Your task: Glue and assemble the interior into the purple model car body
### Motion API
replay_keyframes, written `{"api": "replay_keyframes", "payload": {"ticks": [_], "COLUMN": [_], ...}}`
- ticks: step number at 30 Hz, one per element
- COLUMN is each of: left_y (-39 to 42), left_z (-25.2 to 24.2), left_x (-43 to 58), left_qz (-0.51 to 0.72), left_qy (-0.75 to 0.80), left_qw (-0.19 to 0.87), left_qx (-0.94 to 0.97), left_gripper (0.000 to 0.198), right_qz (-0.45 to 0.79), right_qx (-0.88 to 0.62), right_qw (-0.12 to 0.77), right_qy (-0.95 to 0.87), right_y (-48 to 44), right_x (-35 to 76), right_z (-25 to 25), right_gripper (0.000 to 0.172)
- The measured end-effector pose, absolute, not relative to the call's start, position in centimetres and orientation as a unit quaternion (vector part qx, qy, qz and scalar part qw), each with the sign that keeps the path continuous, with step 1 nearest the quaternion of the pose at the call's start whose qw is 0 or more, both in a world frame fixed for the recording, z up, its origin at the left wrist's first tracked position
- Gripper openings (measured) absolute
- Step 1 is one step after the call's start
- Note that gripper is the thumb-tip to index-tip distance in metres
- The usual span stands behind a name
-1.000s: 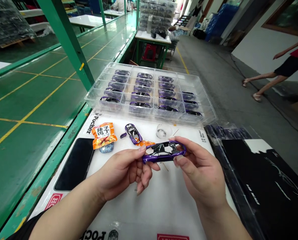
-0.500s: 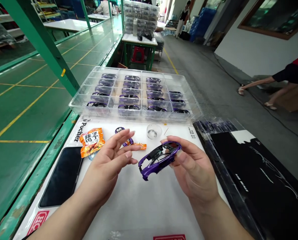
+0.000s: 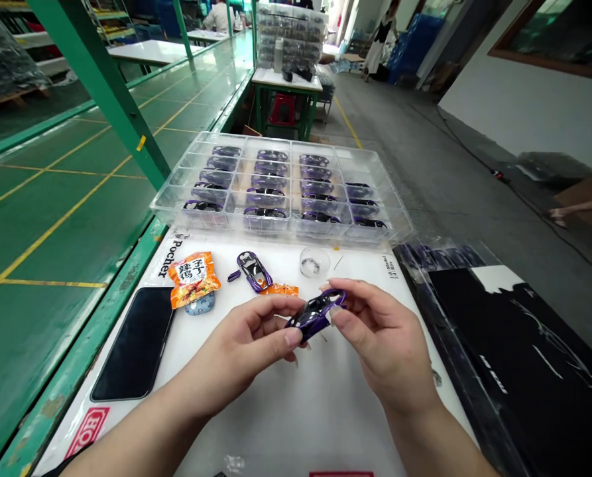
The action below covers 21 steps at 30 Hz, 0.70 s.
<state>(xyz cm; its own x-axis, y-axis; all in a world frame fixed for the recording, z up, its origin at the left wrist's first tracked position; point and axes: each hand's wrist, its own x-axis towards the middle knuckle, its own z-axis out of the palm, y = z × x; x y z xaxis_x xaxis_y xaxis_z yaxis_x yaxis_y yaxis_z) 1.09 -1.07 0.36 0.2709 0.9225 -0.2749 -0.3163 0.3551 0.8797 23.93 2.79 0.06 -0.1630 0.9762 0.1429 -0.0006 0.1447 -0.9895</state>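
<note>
Both my hands hold a purple toy car body (image 3: pixel 316 311) a little above the white table (image 3: pixel 286 411). My left hand (image 3: pixel 246 348) pinches its near end between thumb and fingers. Its far end is gripped by my right hand (image 3: pixel 380 344), fingers curled over it. A second purple car body (image 3: pixel 254 270) lies on the table just beyond my hands, with a tiny purple piece (image 3: pixel 233 275) beside it. Behind that stands a clear compartment tray (image 3: pixel 375 165) filled with several purple car bodies.
An orange snack packet (image 3: pixel 193 279) lies over a small blue case (image 3: pixel 199 304), left of a black phone (image 3: pixel 134 344). A small clear cup (image 3: pixel 314 262) sits near the tray. A black box (image 3: pixel 529 371) lies at the right. Green frame rails run along the left.
My left hand, open half a second ago, has closed again on the near end of the car body. The body has turned end-on. A person walking at the right has nearly left the view.
</note>
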Motion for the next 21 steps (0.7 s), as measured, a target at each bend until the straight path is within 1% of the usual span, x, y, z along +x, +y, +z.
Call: {"api": "replay_keyframes", "payload": {"ticks": [5, 8, 12, 15, 21], "left_y": [-0.96, -0.91, -0.86, -0.84, -0.78], "left_z": [0.25, 0.27, 0.43, 0.53, 0.52], "left_x": [1.09, 1.23, 1.35, 1.35, 1.31], "left_qz": [0.434, 0.443, 0.447, 0.441, 0.438], "left_qy": [0.383, 0.371, 0.369, 0.361, 0.356], "left_qw": [0.738, 0.745, 0.753, 0.765, 0.763], "left_qx": [0.346, 0.334, 0.311, 0.301, 0.314], "left_gripper": [0.053, 0.049, 0.045, 0.046, 0.051], "right_qz": [0.477, 0.478, 0.476, 0.485, 0.508], "right_qx": [-0.439, -0.434, -0.429, -0.422, -0.402], "right_qw": [0.469, 0.467, 0.467, 0.472, 0.484], "right_qy": [-0.600, -0.604, -0.609, -0.603, -0.588], "right_y": [2.86, 2.95, 3.06, 3.09, 2.93], "right_x": [24.14, 24.06, 23.84, 23.75, 23.79], "right_z": [-0.01, 0.08, 0.05, -0.08, -0.20], "right_gripper": [0.031, 0.030, 0.034, 0.038, 0.039]}}
